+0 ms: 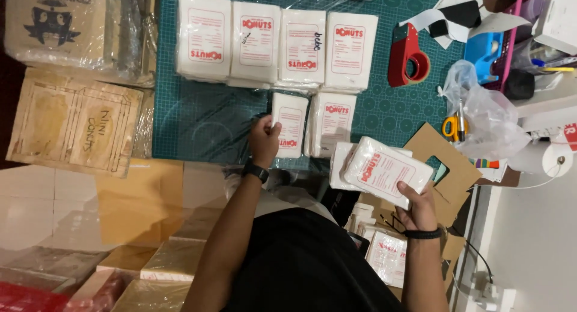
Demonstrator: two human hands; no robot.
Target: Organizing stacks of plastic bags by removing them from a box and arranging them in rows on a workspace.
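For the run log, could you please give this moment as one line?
left hand: on small white packet | right hand: holds packet stack | surface: green cutting mat

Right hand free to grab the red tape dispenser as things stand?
Probably not right away. The right hand holds a white packet stack, so it is occupied. The red tape dispenser lies in the open on the green cutting mat, with nothing on top of it.
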